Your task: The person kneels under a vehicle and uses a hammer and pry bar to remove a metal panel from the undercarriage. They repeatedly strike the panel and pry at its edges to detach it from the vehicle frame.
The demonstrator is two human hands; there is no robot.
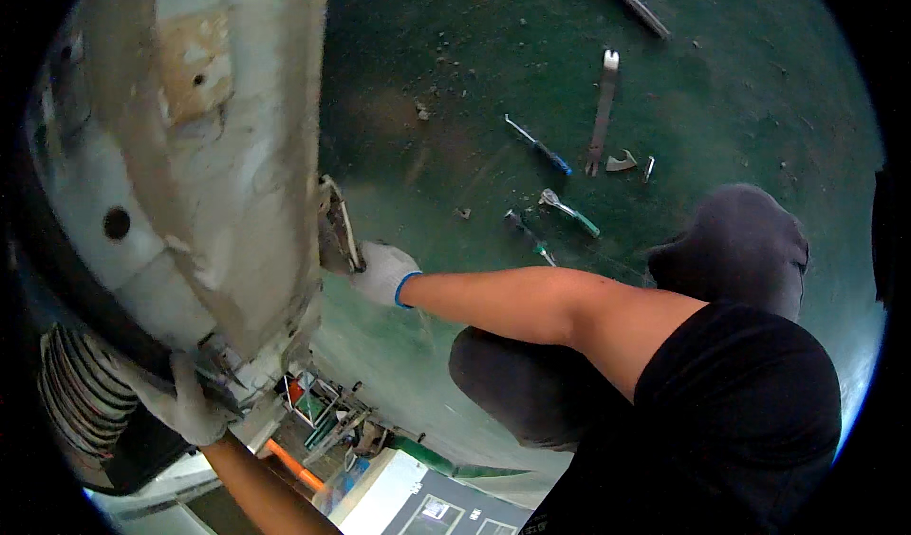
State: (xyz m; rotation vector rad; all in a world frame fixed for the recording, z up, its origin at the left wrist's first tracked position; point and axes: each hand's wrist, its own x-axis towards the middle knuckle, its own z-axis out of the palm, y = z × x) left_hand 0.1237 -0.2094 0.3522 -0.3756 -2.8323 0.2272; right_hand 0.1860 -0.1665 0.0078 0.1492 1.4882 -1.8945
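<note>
A pale, grimy vehicle body panel point(256, 137) is worked at by 2 gloved hands above a green floor point(750, 108). A worn metal bracket point(334, 230), found at the panel's right-hand edge about midway along it, is met by the right hand point(381, 271); the fingers on the far side are hidden, and whether they are clamped or merely resting cannot be told. By the left hand point(190, 407), a curved black strip point(85, 298) is touched near the panel's lower left corner, with 1 finger laid over it; how firmly it is gripped cannot be told either. A ribbed hose point(81, 393) is seen just beside that hand.

The step in hand is judged to be the handling of the bracket, which is best managed if its solid body is taken rather than its thin outer rod, and if force is directed along the edge so that the panel is not bent. Fingertips should be kept clear of the gap between the 2, where pinching is possible; the left hand is well placed for bracing.

On the floor beyond the panel's right-hand edge, a pry bar point(603, 118), a blue-handled hook tool point(546, 152) and a green-handled ratchet point(569, 212) are left within apparent reach.
</note>
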